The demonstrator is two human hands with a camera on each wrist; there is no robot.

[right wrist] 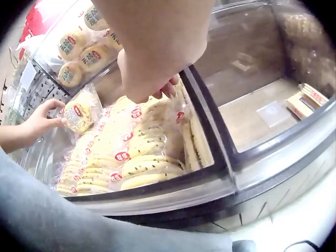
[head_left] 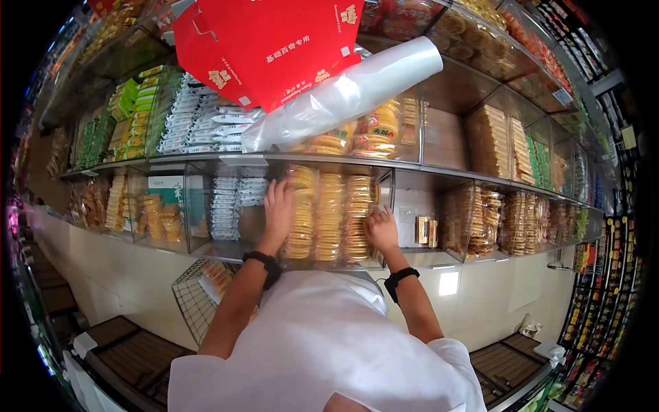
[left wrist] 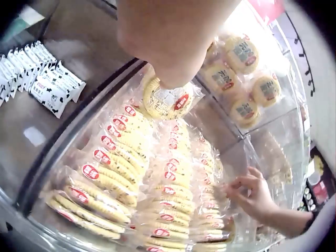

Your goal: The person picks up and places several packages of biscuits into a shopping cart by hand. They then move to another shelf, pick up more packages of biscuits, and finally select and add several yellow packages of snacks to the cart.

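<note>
Above rows (right wrist: 100, 157), left hand (right wrist: 38, 125) pinches wrapped cookie (right wrist: 80, 116) by edge; right hand (left wrist: 255, 197), grip unclear

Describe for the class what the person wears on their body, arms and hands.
The person wears a white top with loose, short sleeves and no print that shows. Both the left hand and the right hand are ungloved. Each wrist has a black strap with a chunky dark unit: left band, right band.
</note>
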